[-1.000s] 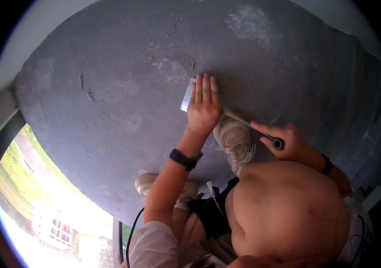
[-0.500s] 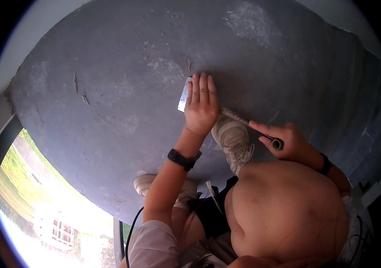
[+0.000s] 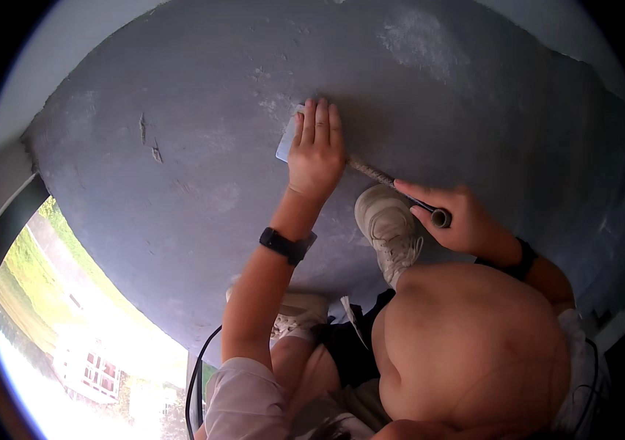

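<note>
My left hand lies palm down with its fingers stretched out and side by side. It rests on the flat, shiny blade of a scraper, which shows only along the left side of the fingers; the rest of the blade is hidden. From beyond the hand the scraper's dark, speckled handle slants down to the right, ending in a round knob. Closed around that end is my right hand, index finger laid along the handle. Beneath the tool is a grey, scuffed concrete floor.
My right shoe stands just below the handle, and my left shoe is beside the left forearm. Flakes of debris lie to the left. A bright window opening borders the lower left. Pale walls edge the floor.
Both hands and the scraper have shifted a little forward and to the left, away from my right shoe. The grip on the handle is unchanged.
</note>
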The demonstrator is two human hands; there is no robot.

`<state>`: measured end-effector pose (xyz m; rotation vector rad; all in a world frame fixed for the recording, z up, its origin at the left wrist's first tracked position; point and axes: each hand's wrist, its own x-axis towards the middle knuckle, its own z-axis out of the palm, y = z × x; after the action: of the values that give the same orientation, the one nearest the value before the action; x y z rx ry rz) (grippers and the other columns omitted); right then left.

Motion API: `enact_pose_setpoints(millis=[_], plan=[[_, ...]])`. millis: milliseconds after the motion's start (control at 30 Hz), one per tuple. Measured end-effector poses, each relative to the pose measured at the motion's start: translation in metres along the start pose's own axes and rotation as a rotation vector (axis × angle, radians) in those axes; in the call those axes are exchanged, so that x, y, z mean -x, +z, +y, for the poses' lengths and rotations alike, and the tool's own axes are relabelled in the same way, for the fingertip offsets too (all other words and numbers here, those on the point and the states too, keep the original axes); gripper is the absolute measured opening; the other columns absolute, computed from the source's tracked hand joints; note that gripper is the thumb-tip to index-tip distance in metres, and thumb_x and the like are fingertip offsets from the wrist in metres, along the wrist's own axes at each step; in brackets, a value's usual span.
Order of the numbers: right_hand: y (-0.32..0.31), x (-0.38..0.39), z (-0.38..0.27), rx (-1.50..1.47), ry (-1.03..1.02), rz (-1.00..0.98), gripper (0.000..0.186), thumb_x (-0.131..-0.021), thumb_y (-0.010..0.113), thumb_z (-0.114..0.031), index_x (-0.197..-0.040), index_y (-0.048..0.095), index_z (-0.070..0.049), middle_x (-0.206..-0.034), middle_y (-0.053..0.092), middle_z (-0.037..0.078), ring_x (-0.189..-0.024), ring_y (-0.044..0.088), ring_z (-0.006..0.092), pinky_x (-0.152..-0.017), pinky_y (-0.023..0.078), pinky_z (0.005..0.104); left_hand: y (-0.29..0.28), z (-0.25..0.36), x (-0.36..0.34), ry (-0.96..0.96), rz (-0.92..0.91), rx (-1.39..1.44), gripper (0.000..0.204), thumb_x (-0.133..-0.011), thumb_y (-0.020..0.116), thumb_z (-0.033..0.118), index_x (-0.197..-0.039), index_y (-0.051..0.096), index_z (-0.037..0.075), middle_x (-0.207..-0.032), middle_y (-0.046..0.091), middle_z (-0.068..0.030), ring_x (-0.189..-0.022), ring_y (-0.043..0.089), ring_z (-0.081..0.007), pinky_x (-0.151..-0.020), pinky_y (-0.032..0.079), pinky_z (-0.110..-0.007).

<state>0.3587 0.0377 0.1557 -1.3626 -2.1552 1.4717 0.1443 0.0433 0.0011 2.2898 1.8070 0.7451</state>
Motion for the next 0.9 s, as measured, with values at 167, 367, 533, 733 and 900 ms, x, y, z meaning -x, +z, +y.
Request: enact_pose_setpoints(millis=[167,367,533,733,900], plan=[[-0.014,0.003,-0.029,0.017,0.246,-0.159,0.045,-0.089,0.069,0.004,-0.133,0.065,-0.005,-0.078,0.069,0.018,-0.050,0.048,0.0160,-0.054,0.044,0.0267,-0.005,0.007,0.006,-0.003,0.008,0.069,0.039,-0.082,0.059,-0.003,-0.121,0.066,-0.004,-0.128,0.067,-0.0191,-0.124,0.063,-0.0363,-0.104,0.054,-0.047],[-0.005,0.048,-0.013,-0.008,0.201,-0.034,0.045,-0.089,0.073,-0.004,-0.133,0.065,-0.008,-0.078,0.066,0.017,-0.054,0.050,0.0179,-0.055,0.046,0.0294,0.002,0.038,0.019,0.048,-0.067,0.160,0.043,-0.084,0.059,-0.001,-0.127,0.063,-0.004,-0.137,0.062,-0.0211,-0.128,0.060,-0.0375,-0.106,0.052,-0.047],[-0.003,0.058,-0.012,0.035,0.214,-0.031,0.046,-0.091,0.074,-0.014,-0.136,0.063,-0.009,-0.108,0.072,0.021,-0.077,0.074,0.0320,-0.067,0.056,0.0338,0.008,0.046,0.017,0.017,-0.038,0.107,0.044,-0.087,0.059,0.002,-0.131,0.060,-0.005,-0.142,0.058,-0.0220,-0.130,0.058,-0.0365,-0.108,0.050,-0.046],[-0.016,0.053,-0.014,-0.117,0.262,-0.253,0.062,-0.090,0.075,-0.019,-0.147,0.051,-0.010,-0.108,0.070,0.025,-0.080,0.073,0.0319,-0.073,0.056,0.0357,0.007,0.043,0.020,0.006,-0.003,0.097,0.041,-0.088,0.060,0.004,-0.128,0.063,0.000,-0.136,0.063,-0.0182,-0.127,0.061,-0.0341,-0.105,0.052,-0.043],[-0.019,0.046,-0.018,-0.165,0.356,-0.365,0.065,-0.091,0.074,-0.021,-0.150,0.048,-0.009,-0.097,0.070,0.026,-0.065,0.066,0.0269,-0.067,0.053,0.0351,0.009,0.038,0.020,0.011,0.023,0.102,0.036,-0.087,0.062,0.006,-0.123,0.067,0.004,-0.131,0.067,-0.0145,-0.123,0.064,-0.0323,-0.101,0.055,-0.043]])
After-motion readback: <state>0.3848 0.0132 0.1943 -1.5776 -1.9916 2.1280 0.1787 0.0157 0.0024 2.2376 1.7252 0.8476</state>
